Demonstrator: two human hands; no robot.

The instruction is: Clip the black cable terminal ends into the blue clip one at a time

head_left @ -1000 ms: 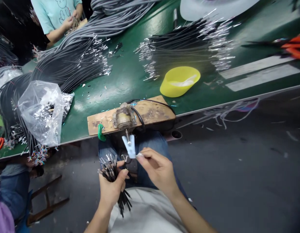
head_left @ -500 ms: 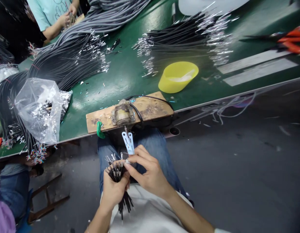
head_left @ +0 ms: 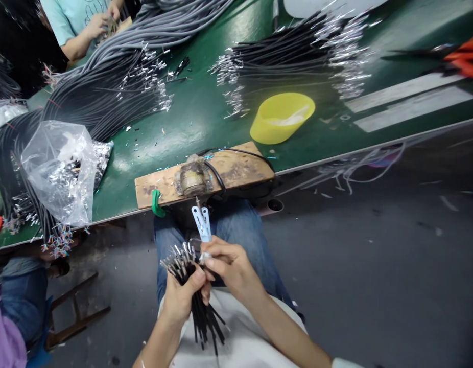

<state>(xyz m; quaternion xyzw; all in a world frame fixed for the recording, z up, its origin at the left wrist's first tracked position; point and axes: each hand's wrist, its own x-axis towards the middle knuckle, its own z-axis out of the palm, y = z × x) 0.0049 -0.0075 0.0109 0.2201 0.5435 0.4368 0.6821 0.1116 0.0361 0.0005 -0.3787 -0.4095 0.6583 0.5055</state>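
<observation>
My left hand (head_left: 183,292) is wrapped around a bundle of short black cables (head_left: 203,319), their silvery stripped ends fanning out above the thumb. Beside those ends, my right hand (head_left: 233,266) pinches a small silvery-white scrap (head_left: 204,257) between thumb and fingers; its exact kind is unclear. A light blue clothespin (head_left: 202,225) stands just above my right fingertips, on the shaft of a small grimy motor (head_left: 193,179). The motor is mounted on a wooden board (head_left: 240,166) at the table's front edge.
A green clamp (head_left: 157,203) grips the board's left part. On the green table (head_left: 175,138) are a yellow ring-shaped container (head_left: 265,128), black cables (head_left: 278,51), a plastic bag (head_left: 60,174) and orange-handled scissors (head_left: 466,56). Across the table, a person's hands (head_left: 100,25) are at work.
The cable bundle has tilted and its silvery ends now spread further left and up. My right hand has shifted slightly right, with more of the silvery-white scrap showing.
</observation>
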